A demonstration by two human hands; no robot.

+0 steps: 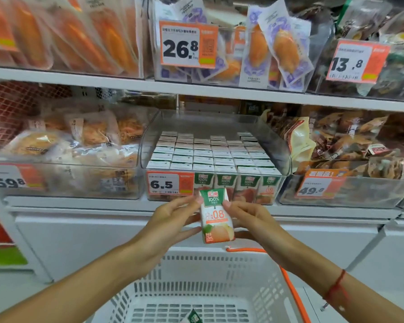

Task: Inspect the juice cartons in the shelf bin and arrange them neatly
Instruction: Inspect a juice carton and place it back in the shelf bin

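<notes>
Here both hands hold the juice carton (216, 215) upright, seemingly tilted slightly left.

Bright even store light, glare on clear bins (287, 145), soft blur throughout, wide-angle bending at edges

Carton (216, 215): green top, white middle, orange numerals
Basket (219, 276): white lattice, orange handle
Price tag (170, 184): orange-white, black numerals

Held carton (216, 216) – "100%", "0.8"; bin tag (170, 183) – "6.5"
</notes>
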